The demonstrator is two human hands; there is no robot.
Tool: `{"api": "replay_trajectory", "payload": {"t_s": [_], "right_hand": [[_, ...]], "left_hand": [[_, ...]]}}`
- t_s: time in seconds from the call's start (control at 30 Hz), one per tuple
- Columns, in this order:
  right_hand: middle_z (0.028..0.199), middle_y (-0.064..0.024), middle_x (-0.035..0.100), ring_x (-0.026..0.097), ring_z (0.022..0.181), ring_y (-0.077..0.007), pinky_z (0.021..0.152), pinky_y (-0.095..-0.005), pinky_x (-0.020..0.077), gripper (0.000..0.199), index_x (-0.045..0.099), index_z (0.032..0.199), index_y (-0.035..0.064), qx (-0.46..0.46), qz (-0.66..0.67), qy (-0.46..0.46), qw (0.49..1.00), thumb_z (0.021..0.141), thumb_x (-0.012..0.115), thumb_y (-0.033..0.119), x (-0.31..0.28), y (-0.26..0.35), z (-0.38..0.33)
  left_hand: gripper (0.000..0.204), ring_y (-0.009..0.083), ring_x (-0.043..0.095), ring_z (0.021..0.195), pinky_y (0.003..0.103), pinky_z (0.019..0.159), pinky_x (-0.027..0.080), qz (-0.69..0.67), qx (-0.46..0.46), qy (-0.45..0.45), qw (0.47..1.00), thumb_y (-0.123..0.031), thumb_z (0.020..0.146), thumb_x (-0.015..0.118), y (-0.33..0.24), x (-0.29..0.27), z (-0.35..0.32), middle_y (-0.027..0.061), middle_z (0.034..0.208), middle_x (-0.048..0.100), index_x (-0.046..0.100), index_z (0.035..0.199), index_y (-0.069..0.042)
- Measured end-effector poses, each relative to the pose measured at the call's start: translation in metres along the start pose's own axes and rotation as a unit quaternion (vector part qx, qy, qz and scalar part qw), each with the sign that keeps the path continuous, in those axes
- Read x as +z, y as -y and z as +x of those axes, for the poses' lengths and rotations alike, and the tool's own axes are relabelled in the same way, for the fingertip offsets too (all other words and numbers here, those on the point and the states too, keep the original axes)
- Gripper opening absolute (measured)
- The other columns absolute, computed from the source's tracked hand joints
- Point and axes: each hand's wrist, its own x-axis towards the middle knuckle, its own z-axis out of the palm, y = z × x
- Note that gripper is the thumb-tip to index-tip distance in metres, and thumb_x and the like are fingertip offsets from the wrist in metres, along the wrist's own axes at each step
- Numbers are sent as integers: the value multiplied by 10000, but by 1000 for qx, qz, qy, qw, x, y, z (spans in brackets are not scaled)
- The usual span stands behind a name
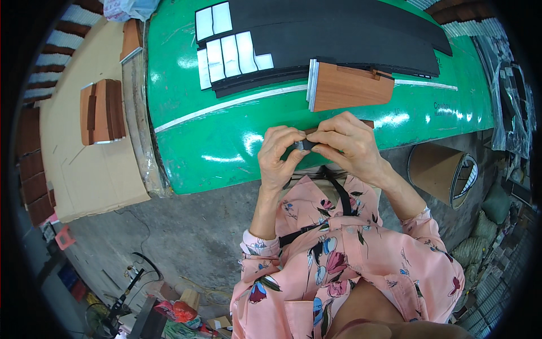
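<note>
We identify the green-topped table (189, 169) as the largest item, running from the middle of the scene to the right. To its left, we find a work surface covered with brown cardboard (62, 186). On the far part of the green top, we see a layered stack of black sheets (339, 34). At the right, just off the table's near edge, we locate a brown cylindrical drum (432, 169). On the table, at the near edge of the black sheets, we note a stack of wood-brown panels (353, 87). A second group of brown panels (104, 113) rests on the cardboard. At the left end of the black sheets, we see white rectangular pieces (228, 53).

We hold our right hand (350, 144) and left hand (281, 155) close together at the table's near edge. The left thumb and fingers are closed in a pinch on a small dark piece (304, 145); the right thumb and fingers grip its right side. We locate this piece between the two hands, near the body; its full shape is hidden by the fingers.
</note>
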Motion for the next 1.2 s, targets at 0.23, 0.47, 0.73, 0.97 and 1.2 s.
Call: {"api": "replay_trajectory", "payload": {"t_s": [0.23,0.47,0.73,0.97,1.2], "right_hand": [[869,-34,611,554,776,-202,652,-311,478,291,686,933,73,-12,-24,-32,999,647,744,75,5,-2,-1],[935,-41,616,577,822,-208,690,-318,483,303,671,968,68,16,-5,-106,994,669,703,36,-4,-13,-18],[922,-55,606,582,823,-226,615,-305,503,282,657,958,65,-54,-56,-108,991,683,618,12,10,-6,-20],[903,-50,603,571,757,-230,624,-312,496,219,619,875,51,-40,102,-64,992,674,706,34,41,15,-62],[889,-60,595,579,790,-255,660,-341,496,244,595,891,44,11,162,-98,982,685,722,71,66,20,-76]], "left_hand": [[258,247,573,864,331,730,466,5,-26,-8,1000,-109,700,745,-1,1,2,85,911,645,639,922,-31],[235,205,573,863,288,731,453,33,-13,-4,999,-102,772,714,-1,3,-1,95,950,627,628,977,-27],[245,216,539,790,318,669,440,131,94,-28,987,-4,754,685,-1,11,2,69,866,581,659,973,-111],[144,165,516,946,270,827,411,-65,-74,-63,993,-40,843,629,-6,19,-2,62,987,568,631,986,-51],[167,170,506,995,277,881,389,-124,-83,-83,985,-18,837,621,0,23,-9,80,1023,560,619,1003,-39]]}}
